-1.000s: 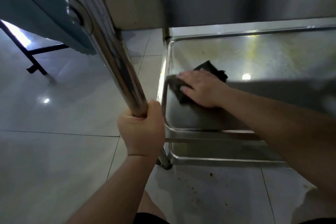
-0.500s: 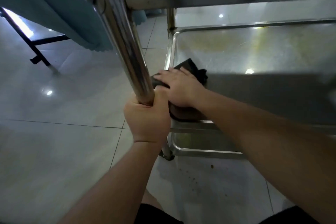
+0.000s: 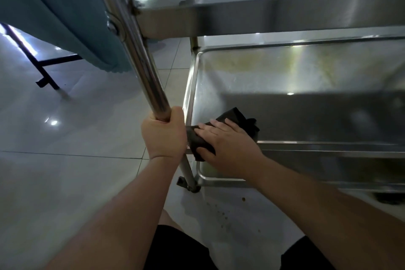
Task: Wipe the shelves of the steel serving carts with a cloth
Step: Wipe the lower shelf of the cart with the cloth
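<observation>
Cloth position has changed: a second ago it lay further in on the middle shelf, and it now sits at the shelf's near left corner, partly draped over the front rim. This suggests the stroke has run out to the edge, so that corner is covered while the far area, with yellowish staining visible, appears still to need attention. Right hand lies flat on the cloth, fingers extended and pressing down rather than curled; the cloth lies directly beneath them, its dark folds protruding beyond the fingertips and below the thumb. Left hand is closed firmly around the cart upright, just beside the cloth, steadying the cart.
</observation>
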The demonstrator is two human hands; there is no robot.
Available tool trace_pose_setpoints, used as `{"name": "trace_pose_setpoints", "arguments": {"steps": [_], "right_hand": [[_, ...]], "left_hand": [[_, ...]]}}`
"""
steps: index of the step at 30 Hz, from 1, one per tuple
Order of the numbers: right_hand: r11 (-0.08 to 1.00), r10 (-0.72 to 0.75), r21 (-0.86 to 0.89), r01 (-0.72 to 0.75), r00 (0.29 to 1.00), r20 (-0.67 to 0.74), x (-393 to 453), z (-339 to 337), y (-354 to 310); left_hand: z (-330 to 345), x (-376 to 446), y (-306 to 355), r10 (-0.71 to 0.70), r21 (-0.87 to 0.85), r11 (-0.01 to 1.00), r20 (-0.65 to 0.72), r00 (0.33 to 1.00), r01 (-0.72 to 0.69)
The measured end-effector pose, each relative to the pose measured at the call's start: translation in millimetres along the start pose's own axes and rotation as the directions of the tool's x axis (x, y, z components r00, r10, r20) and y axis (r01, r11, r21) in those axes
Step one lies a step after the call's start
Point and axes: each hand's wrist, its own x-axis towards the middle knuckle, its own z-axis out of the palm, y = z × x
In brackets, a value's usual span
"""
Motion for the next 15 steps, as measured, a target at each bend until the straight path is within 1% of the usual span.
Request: {"name": "trace_pose_setpoints", "arguments": {"steps": [5,9,12,14,15], "right_hand": [[0.999,-0.013,-0.041,0.013,1.0,0.011,-27.4,-10.6,22.3],[0.996,0.037,-0.079,-0.038,0.999,-0.006,-56.5,-21.1,54.8],[0.992,0.074,-0.098,-0.074,0.997,-0.004,-77.3,-25.7,80.4],[0.989,0.1,-0.11,-0.1,0.995,-0.004,-89.6,-30.2,94.5],[0.987,0.114,-0.115,-0.114,0.993,-0.004,-95.1,-32.6,100.7]], "left_hand": [[-11.4,-5.0,1.8,0.017,0.12,0.993,0.042,0.999,-0.021],[-13.2,-8.2,8.3,0.008,0.21,0.978,0.056,0.998,-0.02],[-14.8,-7.8,3.4,0.008,0.356,0.934,0.06,0.998,-0.029],[-18.9,-14.0,-7.9,0.041,0.456,0.889,0.017,0.999,-0.044],[-20.6,-22.5,-15.3,0.077,0.468,0.882,-0.036,0.996,-0.052]]}}
